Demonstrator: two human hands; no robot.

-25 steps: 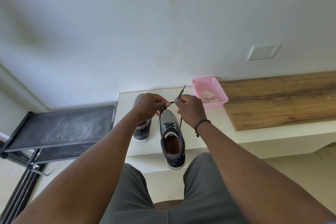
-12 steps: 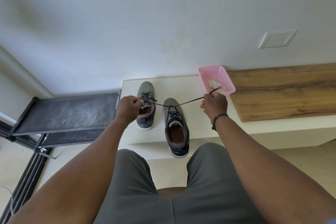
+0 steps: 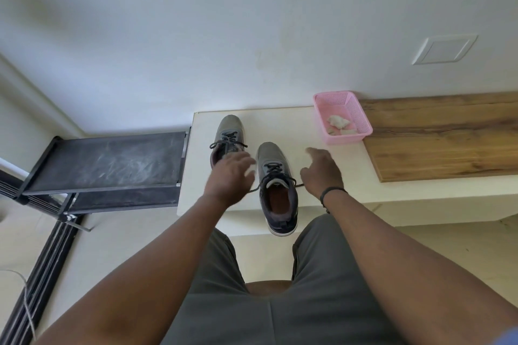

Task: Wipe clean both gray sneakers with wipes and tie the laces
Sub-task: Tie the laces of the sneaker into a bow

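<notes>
Two sneakers laced, hands off

I counted two gray sneakers on the desk (image 3: 280, 126): far-left sneaker (image 3: 229, 131) and near-right sneaker (image 3: 276, 176), both apparently tied. My left hand (image 3: 229, 173) and right hand (image 3: 322, 171) hovered with fingers spread, holding nothing. One pink basket (image 3: 361, 120) held used wipes (image 3: 337, 124); I judged little remained.

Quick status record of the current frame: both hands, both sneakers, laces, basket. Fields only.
left hand: open, over the gap between the sneakers, holding nothing
right hand: open, right of the near sneaker, holding nothing
near sneaker: on white ledge, heel past the ledge's front edge, lace ends lying to both sides
far sneaker: further left and back, laces in a bow
pink basket: holds crumpled wipes
</notes>
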